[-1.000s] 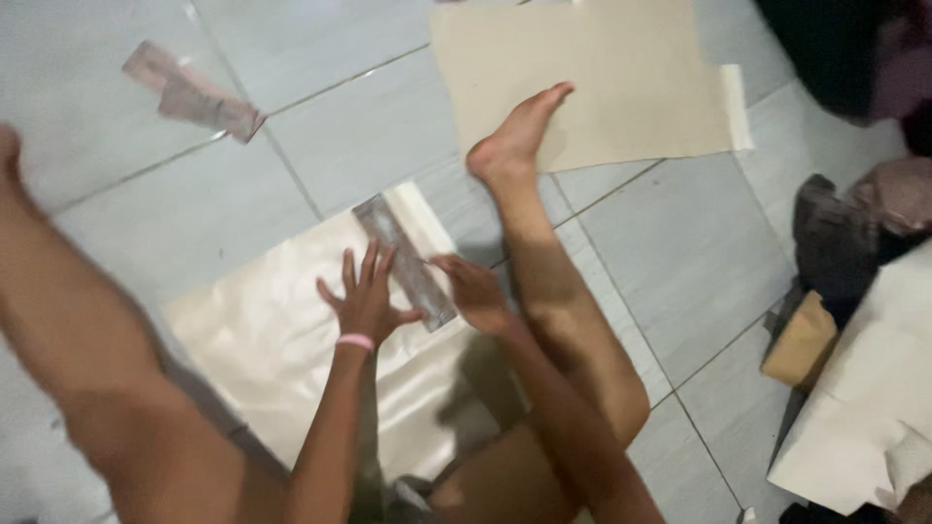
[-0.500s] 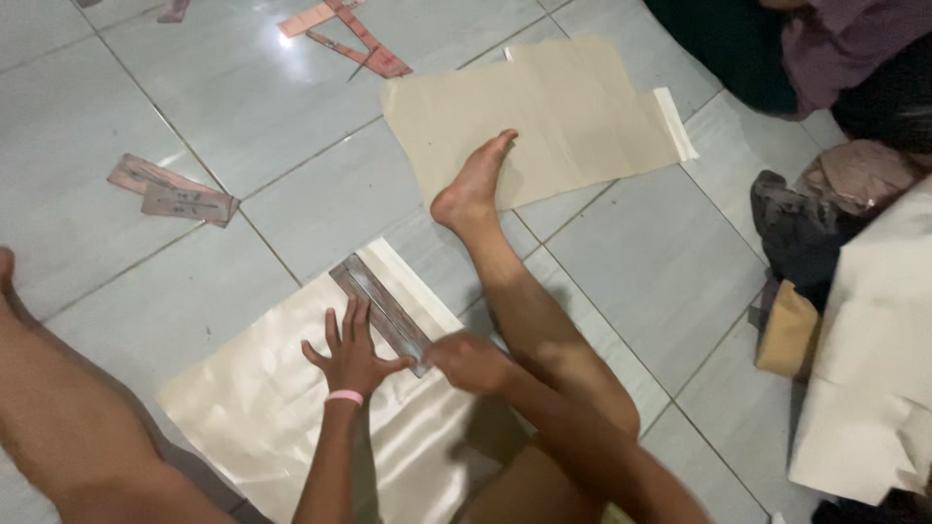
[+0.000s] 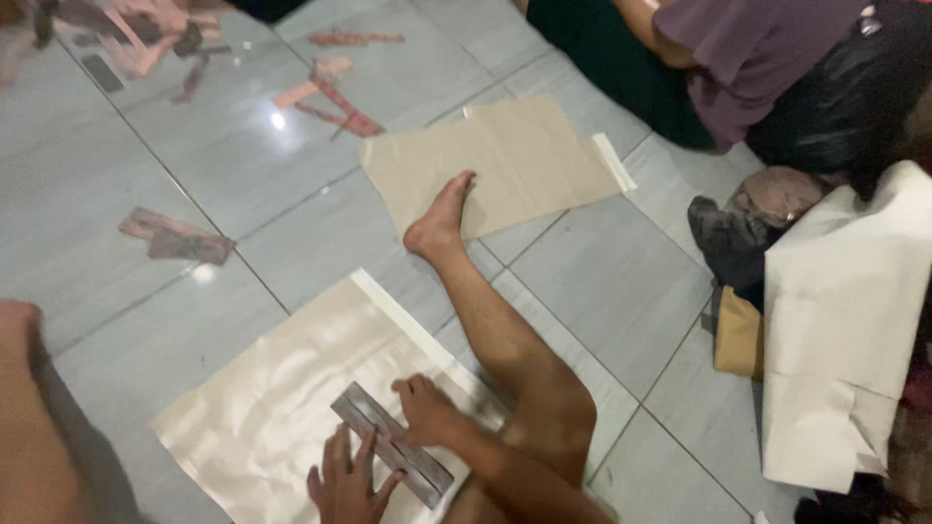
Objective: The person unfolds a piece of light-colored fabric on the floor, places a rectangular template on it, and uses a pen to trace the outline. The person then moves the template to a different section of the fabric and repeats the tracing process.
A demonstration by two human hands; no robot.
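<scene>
Grey glazed floor tiles (image 3: 621,281), crossed by thin dark grout lines and catching a glare of light, fill most of the head-camera view, where a person sits with one bare leg (image 3: 485,320) stretched out. A glossy cream sheet of paper with a white strip along one edge (image 3: 282,388) lies flat on the tiles in front of the person, its surface faintly creased and shining. A matte tan sheet of paper (image 3: 524,155) lies farther out, the person's foot resting on its near edge. At the right edge a large off-white folded sheet (image 3: 845,320) is draped beside a seated co-worker in a purple top (image 3: 748,58). A long, narrow grey-brown rectangular strip (image 3: 393,456), flat and slightly reflective, lies diagonally on the cream sheet, near its lower right part. The left hand (image 3: 345,485) rests beside the strip with fingers spread open, the fingertips touching its long edge. The right hand (image 3: 427,408) presses on the strip's other side with fingers curled down against it. Several similar reddish-brown strips (image 3: 175,238) lie scattered on the tiles well apart from the hands.
</scene>
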